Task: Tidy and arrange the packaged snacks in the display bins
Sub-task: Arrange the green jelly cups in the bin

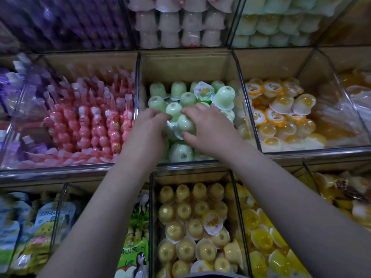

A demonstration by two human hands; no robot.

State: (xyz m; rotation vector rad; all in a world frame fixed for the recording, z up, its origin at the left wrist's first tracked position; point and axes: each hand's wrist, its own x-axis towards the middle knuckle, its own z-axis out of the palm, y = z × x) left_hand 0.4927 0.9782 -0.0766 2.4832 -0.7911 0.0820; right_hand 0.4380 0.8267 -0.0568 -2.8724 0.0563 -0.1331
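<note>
Both my hands reach into the middle clear bin (240,81), which holds several pale green jelly cups. My right hand (208,127) has its thumb and fingers curled round one green cup (187,124) at the centre of the pile. My left hand (148,129) curls its fingertips against the neighbouring green cup (174,111) and a cup below it; whether it actually grips one is partly hidden. Most cups lie bottom up. One cup (203,92) at the back shows its printed lid, and another (224,97) lies tilted on top of the heap.
Left of this bin is one of pink stacked-ball jelly sticks (96,125); to the right, orange-yellow jelly cups (281,115). Below are yellow jelly cups (192,223) and drink pouches (134,237). Above stand stacked pale pink cups (176,23) and green cups (277,23). Clear dividers separate all bins.
</note>
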